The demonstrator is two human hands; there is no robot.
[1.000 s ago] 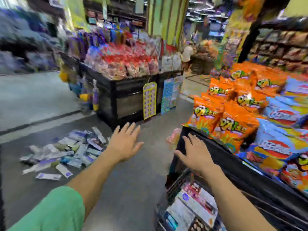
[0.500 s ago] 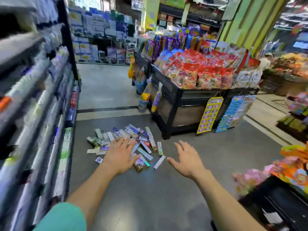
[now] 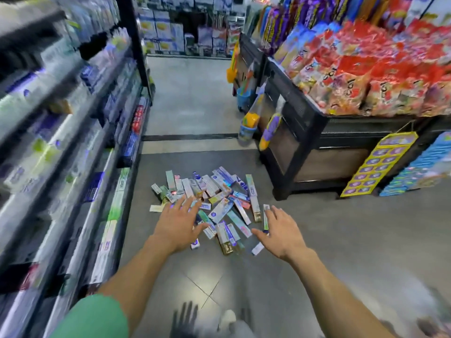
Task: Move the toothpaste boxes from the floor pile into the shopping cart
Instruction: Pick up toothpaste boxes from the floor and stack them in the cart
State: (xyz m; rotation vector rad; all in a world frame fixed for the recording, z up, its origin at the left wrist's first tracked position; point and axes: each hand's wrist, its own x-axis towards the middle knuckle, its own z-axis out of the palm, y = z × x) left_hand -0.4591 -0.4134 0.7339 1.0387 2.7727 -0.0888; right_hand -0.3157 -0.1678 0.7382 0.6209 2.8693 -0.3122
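Turned from cart; toothpaste boxes (image 3: 214,203) now directly below left hand (image 3: 179,225), right hand (image 3: 280,234). Both grips wide, empty; next grab imminent.

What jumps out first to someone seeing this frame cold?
The scattered pile of toothpaste boxes on the grey floor at centre, with the left hand and right hand spread open in front of it, holding nothing. Next, the heap of red snack bags on the black display stand at upper right, and blurred shelves along the left.
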